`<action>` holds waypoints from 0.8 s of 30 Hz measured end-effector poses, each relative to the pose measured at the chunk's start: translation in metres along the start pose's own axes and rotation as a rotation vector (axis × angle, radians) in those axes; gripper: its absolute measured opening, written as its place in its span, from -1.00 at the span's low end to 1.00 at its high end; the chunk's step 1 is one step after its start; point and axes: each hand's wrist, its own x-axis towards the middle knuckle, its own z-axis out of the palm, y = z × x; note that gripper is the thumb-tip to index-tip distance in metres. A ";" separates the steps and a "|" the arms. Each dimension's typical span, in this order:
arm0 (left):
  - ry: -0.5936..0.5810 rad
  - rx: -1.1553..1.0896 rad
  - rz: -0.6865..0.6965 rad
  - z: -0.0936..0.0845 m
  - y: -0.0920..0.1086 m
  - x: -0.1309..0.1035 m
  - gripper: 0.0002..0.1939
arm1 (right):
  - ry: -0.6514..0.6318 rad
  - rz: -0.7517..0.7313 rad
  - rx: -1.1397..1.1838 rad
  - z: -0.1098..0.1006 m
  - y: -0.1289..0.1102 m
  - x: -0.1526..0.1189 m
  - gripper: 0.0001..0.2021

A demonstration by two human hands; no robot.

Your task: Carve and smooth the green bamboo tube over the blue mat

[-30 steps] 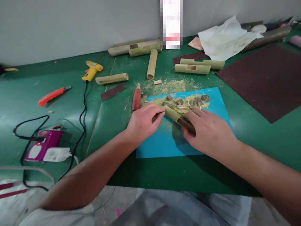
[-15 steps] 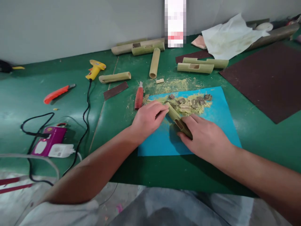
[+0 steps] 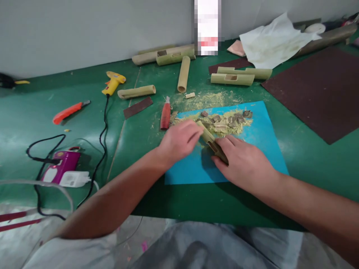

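A short bamboo tube (image 3: 206, 133) with a cut-out opening lies slanted between my hands, above a blue sheet (image 3: 190, 170). My right hand (image 3: 242, 158) is wrapped round its near end, the thumb below and the fingers over the top. At the far end, my left hand (image 3: 182, 140) has its fingers pressed together on the tube's rim; the fingertips are slightly blurred. Just beyond the tube, bamboo shavings (image 3: 238, 129) and small dark chips (image 3: 216, 118) are heaped on the sheet. A red-handled tool (image 3: 165, 116) rests left of the sheet, close to my left hand.
Cut bamboo pieces (image 3: 232, 79) lie along the back. On the left are a yellow glue gun (image 3: 112, 83), an orange cutter (image 3: 67, 113) and a purple power strip (image 3: 63, 164) with cables. A dark brown sheet (image 3: 319, 93) and white cloth (image 3: 277, 41) are at right.
My left hand has shifted very slightly right along the tube's far end. My right hand keeps its hold, and the view has moved a little.
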 end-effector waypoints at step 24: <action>-0.005 0.018 -0.009 -0.001 -0.005 0.000 -0.74 | -0.008 0.009 -0.052 -0.002 -0.001 -0.003 -0.84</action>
